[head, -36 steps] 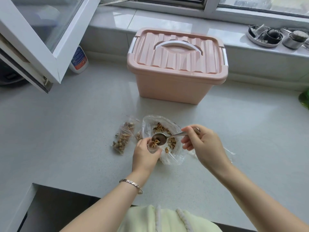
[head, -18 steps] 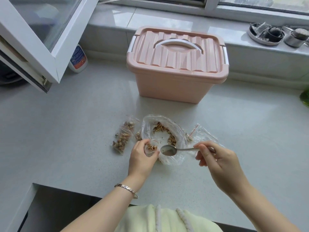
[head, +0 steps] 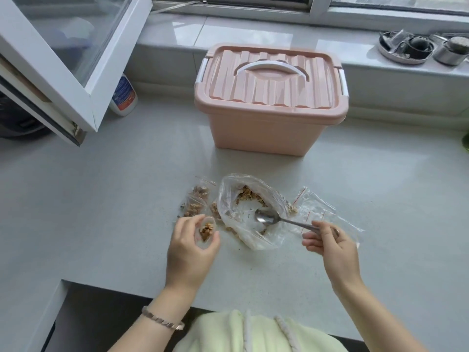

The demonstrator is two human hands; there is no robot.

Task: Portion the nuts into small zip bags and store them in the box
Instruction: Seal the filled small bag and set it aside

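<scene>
The small zip bag sits in the left hand, low and left of centre above the counter. The fingers and thumb curl round the bag and hold its mouth open upward, and a clump of brown nuts shows inside.

Just to its right lies the large bag, clear and crumpled, its mouth gaping toward the person. More nuts are heaped along its far inner side, with a few bits near its lower edge. The bowl of a metal spoon lies inside that mouth. The right hand pinches the far end of the spoon's stem between thumb and curled fingers.

Close against the left side of the large bag lie filled bags of nuts, flat on the counter; how many I cannot tell. On the right, partly under the right hand, lie empty zip bags with red strips. Crumbs dot the counter around all the bags.

The counter is pale grey and smooth, with a dark gap at its near left edge. Beyond the bags, well apart from them, stands the pink box. Its ribbed lid is on and its white handle lies flat.

Behind the box a window sill runs across as a raised step. An open window swings in over the left of the counter. Beside it a white bottle with a blue and orange label stands against the step. Metal dishes sit on the sill at far right. A bracelet circles the left wrist.
</scene>
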